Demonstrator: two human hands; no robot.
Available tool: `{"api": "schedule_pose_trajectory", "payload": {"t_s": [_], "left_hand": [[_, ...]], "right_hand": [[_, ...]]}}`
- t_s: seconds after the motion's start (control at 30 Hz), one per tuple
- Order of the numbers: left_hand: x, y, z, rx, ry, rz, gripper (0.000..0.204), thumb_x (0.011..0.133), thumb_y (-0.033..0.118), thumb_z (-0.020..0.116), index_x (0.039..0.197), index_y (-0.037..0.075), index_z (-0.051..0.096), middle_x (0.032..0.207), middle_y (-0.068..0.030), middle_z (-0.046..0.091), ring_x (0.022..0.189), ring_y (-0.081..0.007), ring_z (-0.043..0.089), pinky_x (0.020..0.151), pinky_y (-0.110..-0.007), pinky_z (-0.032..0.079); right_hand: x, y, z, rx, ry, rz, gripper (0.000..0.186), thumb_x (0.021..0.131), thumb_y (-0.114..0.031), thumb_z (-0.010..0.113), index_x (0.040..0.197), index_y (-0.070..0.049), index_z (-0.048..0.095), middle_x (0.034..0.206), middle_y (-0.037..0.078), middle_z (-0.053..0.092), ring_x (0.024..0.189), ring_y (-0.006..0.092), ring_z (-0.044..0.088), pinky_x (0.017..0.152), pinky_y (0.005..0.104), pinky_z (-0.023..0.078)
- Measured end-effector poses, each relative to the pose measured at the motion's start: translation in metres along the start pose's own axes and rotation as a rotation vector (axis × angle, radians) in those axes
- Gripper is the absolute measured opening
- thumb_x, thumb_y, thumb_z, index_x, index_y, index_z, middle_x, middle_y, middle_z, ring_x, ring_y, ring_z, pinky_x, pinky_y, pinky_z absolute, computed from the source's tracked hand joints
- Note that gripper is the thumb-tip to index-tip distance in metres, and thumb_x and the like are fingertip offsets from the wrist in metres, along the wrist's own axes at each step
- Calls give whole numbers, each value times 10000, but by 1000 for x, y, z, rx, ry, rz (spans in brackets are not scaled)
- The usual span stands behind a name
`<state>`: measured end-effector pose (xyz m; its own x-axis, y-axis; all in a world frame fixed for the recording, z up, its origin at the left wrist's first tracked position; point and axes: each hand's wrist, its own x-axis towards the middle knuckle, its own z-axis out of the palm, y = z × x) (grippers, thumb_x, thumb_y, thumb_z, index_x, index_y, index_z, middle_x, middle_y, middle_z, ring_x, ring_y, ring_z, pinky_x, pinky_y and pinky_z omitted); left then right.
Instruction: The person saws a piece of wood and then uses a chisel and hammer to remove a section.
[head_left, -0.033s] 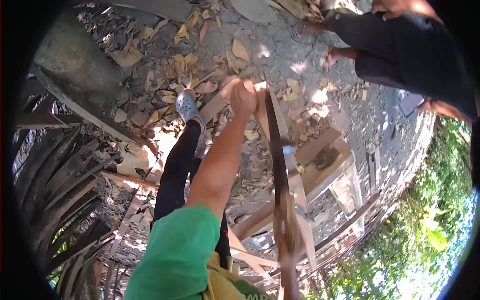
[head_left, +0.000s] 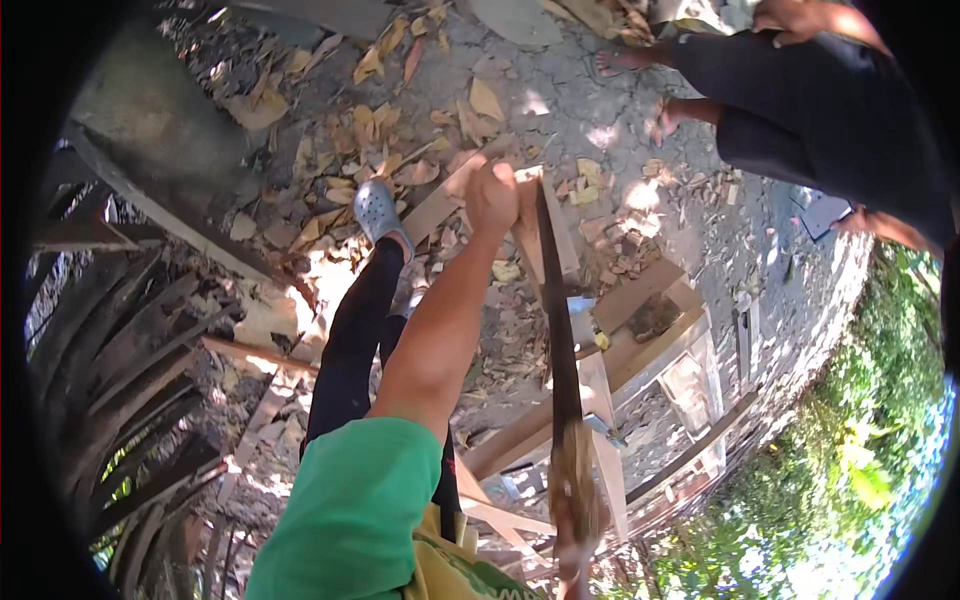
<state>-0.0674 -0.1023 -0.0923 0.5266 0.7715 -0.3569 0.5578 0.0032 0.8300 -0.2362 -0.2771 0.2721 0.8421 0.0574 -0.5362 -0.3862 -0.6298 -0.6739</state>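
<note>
My left hand (head_left: 491, 200), fingers curled, grips the end of a wooden board (head_left: 528, 245) ahead of me. Along that end, just right of the hand, lies the long dark blade of a handsaw (head_left: 560, 330), seen nearly edge-on. Its brown wooden handle (head_left: 572, 475) points back toward me. My right hand (head_left: 574, 555), blurred at the lower edge, is closed around the rear of the handle. A second plank (head_left: 435, 212) slants out to the left of my left hand.
A wooden frame of planks (head_left: 640, 365) stands to the right. Another person in dark clothes (head_left: 820, 110) is at the upper right, a flat device (head_left: 822, 213) by one hand. Dry leaves (head_left: 370, 125) cover the ground; dark slats (head_left: 120, 350) stack up at left.
The saw has slid back toward me a little, its handle now lower in the view. My left hand stays on the board; the whole view has shifted slightly.
</note>
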Motion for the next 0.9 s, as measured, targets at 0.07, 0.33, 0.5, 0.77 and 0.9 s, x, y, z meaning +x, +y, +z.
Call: {"api": "schedule_pose_trajectory", "payload": {"t_s": [0.07, 0.33, 0.5, 0.77, 0.9], "left_hand": [[0, -2, 1, -1, -40, 12, 471, 984, 339, 466, 1222, -23, 648, 1297, -323, 621, 1199, -455, 604, 1012, -517, 464], [-6, -4, -3, -76, -182, -101, 497, 989, 407, 438, 1103, -5, 692, 1139, -288, 682, 1117, -467, 621, 974, -549, 468], [-2, 2, -1, -26, -60, -87, 450, 1002, 367, 427, 980, -4, 681, 1058, -299, 674, 1038, -499, 620, 904, -578, 475], [4, -9, 0, -54, -150, -97, 455, 1008, 381, 425, 1046, 5, 680, 1082, -280, 675, 1056, -487, 610, 923, -569, 465], [3, -7, -3, -58, -165, -81, 481, 1004, 393, 409, 1069, 1, 679, 1079, -293, 679, 1068, -491, 621, 935, -566, 467]], "right_hand": [[1, -10, 1, -477, -108, 303, 451, 1017, -228, 608, 1418, -23, 596, 1413, 183, 629, 1248, 261, 652, 990, 350, 540], [177, 61, 62, -78, 88, -109, 381, 897, -293, 728, 1104, 12, 630, 830, 137, 621, 771, 195, 613, 711, 403, 511], [-13, 92, -32, -710, -78, 12, 437, 1035, -299, 545, 1383, -39, 585, 1154, 126, 726, 967, 199, 701, 849, 335, 554], [228, 55, 82, -90, 10, 83, 327, 922, -249, 714, 1094, 23, 659, 898, 120, 657, 808, 186, 613, 717, 375, 502], [110, 19, 29, -316, 5, 3, 362, 919, -181, 695, 1226, 11, 671, 1016, 149, 721, 890, 232, 691, 799, 381, 542]]}}
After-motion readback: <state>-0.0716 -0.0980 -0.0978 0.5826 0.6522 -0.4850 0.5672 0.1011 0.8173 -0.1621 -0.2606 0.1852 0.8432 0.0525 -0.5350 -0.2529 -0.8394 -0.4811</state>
